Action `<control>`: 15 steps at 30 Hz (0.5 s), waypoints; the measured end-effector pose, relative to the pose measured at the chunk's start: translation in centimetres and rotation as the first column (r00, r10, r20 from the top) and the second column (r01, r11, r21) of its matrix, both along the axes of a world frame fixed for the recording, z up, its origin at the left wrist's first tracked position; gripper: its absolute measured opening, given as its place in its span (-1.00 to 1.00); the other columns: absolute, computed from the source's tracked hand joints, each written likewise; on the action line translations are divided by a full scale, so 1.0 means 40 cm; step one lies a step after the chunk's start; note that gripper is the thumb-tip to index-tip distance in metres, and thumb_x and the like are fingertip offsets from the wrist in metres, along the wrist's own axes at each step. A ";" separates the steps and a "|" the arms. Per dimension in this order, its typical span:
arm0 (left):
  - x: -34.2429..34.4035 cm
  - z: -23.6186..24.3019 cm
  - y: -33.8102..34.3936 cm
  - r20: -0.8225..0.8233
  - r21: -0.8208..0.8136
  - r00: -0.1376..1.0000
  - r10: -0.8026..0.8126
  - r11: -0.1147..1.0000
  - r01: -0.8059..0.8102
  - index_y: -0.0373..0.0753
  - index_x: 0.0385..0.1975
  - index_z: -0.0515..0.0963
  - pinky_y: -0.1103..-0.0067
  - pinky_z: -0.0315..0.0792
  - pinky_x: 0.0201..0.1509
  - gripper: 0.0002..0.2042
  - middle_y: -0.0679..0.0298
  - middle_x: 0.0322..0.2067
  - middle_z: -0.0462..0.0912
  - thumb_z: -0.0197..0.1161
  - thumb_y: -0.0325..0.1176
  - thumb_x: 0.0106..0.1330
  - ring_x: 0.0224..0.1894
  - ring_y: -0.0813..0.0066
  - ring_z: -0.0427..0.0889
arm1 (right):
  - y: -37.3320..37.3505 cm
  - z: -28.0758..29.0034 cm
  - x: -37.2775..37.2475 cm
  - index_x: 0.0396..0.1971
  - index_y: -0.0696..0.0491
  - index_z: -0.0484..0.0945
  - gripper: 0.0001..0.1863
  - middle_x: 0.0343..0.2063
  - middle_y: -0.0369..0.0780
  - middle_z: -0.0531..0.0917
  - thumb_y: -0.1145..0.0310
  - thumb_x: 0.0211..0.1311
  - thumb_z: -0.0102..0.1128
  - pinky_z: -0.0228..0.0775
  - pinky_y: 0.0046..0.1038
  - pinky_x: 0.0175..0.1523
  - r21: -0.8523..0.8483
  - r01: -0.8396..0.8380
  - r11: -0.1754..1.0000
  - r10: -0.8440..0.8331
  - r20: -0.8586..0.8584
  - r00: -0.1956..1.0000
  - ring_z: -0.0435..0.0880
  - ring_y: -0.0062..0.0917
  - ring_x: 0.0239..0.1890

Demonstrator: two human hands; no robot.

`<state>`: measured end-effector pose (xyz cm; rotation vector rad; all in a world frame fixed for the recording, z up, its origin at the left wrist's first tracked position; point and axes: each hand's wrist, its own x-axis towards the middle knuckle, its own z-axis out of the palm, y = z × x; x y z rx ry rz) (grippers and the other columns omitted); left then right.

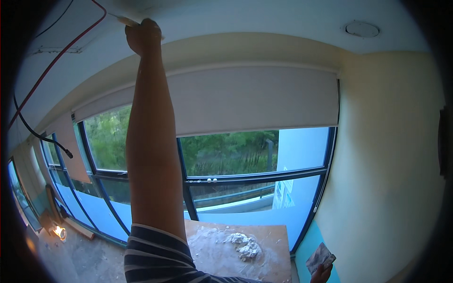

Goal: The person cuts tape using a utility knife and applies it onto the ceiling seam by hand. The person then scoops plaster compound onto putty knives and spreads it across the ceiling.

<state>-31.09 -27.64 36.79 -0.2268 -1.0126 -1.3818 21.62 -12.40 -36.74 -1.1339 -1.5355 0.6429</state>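
**Filler going onto the ceiling, left arm at full reach**

While the left hand (143,37) is stretched up to the ceiling (245,16), I read this as the spreading step. In the head view, my only one, its fingers are closed tight around the handle of a putty knife (126,20), whose pale blade lies flat against the ceiling surface at far left. A striped sleeve (151,254) covers the upper arm at the lower edge.

Low at the right edge, the right hand (322,272) is only partly in view; its fingers grip a second scraper (320,257), grey and smeared, held up near the yellow wall (391,165).

Below, on the near side, a wooden board (271,250) carries a lump of white filler (245,245), well apart from both hands.

A red cable (56,59) and a black cable (33,132) hang from the ceiling at left, and a roller blind (250,99) covers the top of the window (226,155).

My judgement: the next move calls for steady pressure with the blade kept flat, steering clear of the red cable just beside it.
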 end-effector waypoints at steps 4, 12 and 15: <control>0.015 0.005 0.057 -0.094 -0.030 0.951 -0.296 0.955 0.294 -0.30 -0.34 0.52 0.33 0.51 -0.19 -0.73 0.07 -0.43 0.64 0.16 -0.28 -0.01 -0.34 0.08 0.65 | -0.020 0.055 0.005 0.05 0.31 0.35 -0.51 -0.09 0.17 0.52 0.19 0.34 0.03 0.34 -0.21 0.04 -0.075 0.043 0.996 -0.043 0.001 0.999 0.50 -0.02 0.00; 0.288 0.019 0.317 -0.237 -0.037 0.871 -0.431 0.900 0.435 -0.26 -0.39 0.51 0.33 0.50 -0.31 -0.75 0.11 -0.56 0.63 0.27 -0.29 -0.05 -0.44 0.15 0.65 | -0.075 0.106 0.035 0.08 0.33 0.30 -0.42 -0.03 0.16 0.50 0.10 0.33 0.05 0.28 -0.19 0.11 -0.178 0.110 0.978 -0.106 0.028 0.994 0.48 -0.01 0.03; 0.445 -0.024 0.371 -0.192 -0.178 0.729 -0.657 0.754 0.633 -0.44 0.05 0.37 0.28 0.46 -0.07 -0.45 -0.18 -0.28 0.61 0.19 -0.37 -0.01 -0.20 -0.08 0.62 | -0.084 0.103 0.044 0.07 0.34 0.30 -0.41 -0.03 0.16 0.50 0.08 0.33 0.05 0.28 -0.19 0.11 -0.187 0.146 0.972 -0.145 0.019 0.989 0.48 -0.02 0.03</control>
